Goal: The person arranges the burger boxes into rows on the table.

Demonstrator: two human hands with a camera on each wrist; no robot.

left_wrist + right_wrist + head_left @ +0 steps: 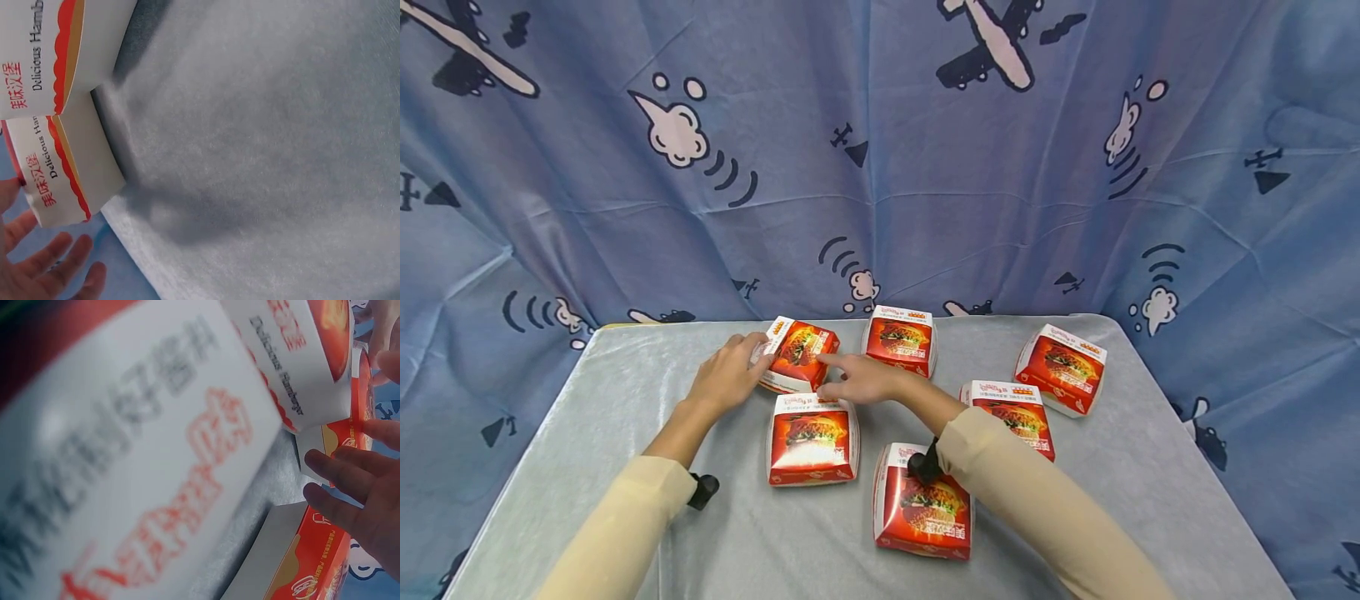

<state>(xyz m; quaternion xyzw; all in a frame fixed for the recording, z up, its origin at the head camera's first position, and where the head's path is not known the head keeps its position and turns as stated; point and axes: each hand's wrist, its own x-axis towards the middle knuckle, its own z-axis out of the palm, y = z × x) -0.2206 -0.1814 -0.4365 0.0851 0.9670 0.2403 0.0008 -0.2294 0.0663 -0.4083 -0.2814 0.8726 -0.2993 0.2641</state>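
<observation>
A red-and-white hamburger box [805,354] stands at the far left of the table, turned at a slant. My left hand [730,367] is at its left side, thumb by the lid edge; in the left wrist view the fingers [59,272] are spread beside the box's end [47,175]. From the right, my right hand [868,379] reaches to the same box, its fingertips at the right edge. The right wrist view shows those fingers [340,509] extended and apart. Just nearer stands a second hamburger box [812,446], overlapped at its back edge by the right hand.
Another hamburger box [901,340] stands behind the right hand. One more [925,508] is at the front, partly under the right forearm. Two others [1015,417] stand to the right, the farther one [1063,367] tilted in angle. A blue printed curtain [880,167] hangs behind the grey-covered table [715,533].
</observation>
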